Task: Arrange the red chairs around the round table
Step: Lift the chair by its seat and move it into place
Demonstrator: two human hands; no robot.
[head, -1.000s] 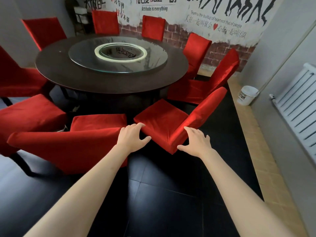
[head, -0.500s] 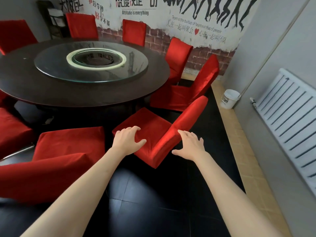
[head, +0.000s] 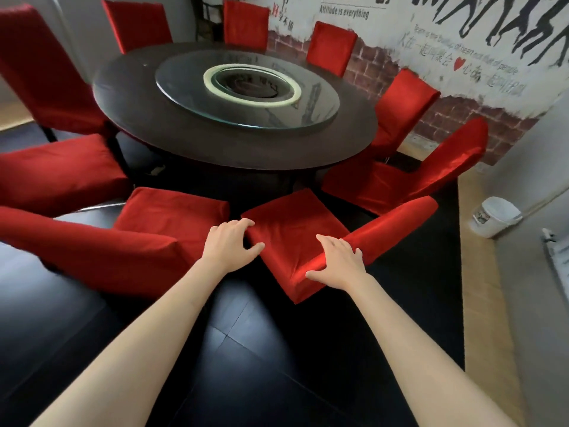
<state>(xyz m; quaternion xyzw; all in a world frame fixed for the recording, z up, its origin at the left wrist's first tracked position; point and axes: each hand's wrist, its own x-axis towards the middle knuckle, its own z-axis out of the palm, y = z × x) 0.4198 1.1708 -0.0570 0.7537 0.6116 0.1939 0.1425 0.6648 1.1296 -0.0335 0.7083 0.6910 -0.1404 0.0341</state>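
Chair in hand point(head: 295, 238) is the near-right one, skewed: seat corner points at me, backrest runs off to the right instead of facing away from the round counter point(head: 234, 143).

What changed over the last second: both hands stayed on the same two spots of that chair. The view swung, so the counter now sits centre frame and more of the left-side chairs show. The chair's front edge reads closer to the counter rim than it did a second ago, though part of that could be head motion. I'd call it a small push or turn inward, not finished.

Grip state:
- left hand point(head: 229, 241): fingers curled over the left corner of the seat cushion, thumb along the near edge. Holding the seat.
- right hand point(head: 337, 261): fingers spread and laid over the low end of the backrest where it meets the seat, thumb down the near face. Looks more like a press than a full wrap.

Neighbours: another chair point(head: 172, 211) just beside on the left, its backrest stretching across the near left; the chair point(head: 397, 177) on the right is tucked closer, its seat next to the held chair's far edge. Far-side chairs look set against the counter already.

My read: this one needs rotating so the backrest faces outward, then sliding in. Gap to the left chair is tight, so watch for the seat corner catching it. Black floor point(head: 246, 365) looks glossy, so the legs should slide.
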